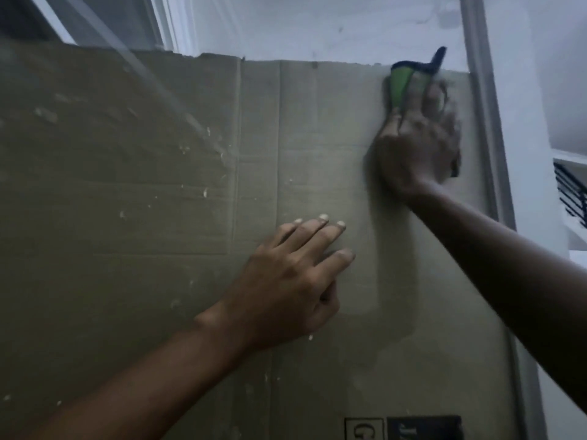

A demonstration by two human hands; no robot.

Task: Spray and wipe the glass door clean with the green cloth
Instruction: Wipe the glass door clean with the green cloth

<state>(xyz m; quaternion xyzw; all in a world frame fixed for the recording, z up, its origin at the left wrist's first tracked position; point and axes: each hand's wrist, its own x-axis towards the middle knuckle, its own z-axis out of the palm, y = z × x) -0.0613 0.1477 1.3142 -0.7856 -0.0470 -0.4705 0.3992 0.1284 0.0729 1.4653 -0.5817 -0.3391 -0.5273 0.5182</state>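
The glass door fills most of the view, with brown cardboard showing behind the pane and pale specks on its left part. My right hand presses the green cloth with its dark blue edge flat against the glass near the upper right, close to the frame; the hand is blurred. My left hand rests flat on the glass lower down, fingers spread, holding nothing. A damp streak runs down the glass between the two hands. No spray bottle is in view.
The grey door frame runs down the right side. A white wall shows above the cardboard's torn top edge. A dark railing is at the far right. A printed label sits on the cardboard at the bottom.
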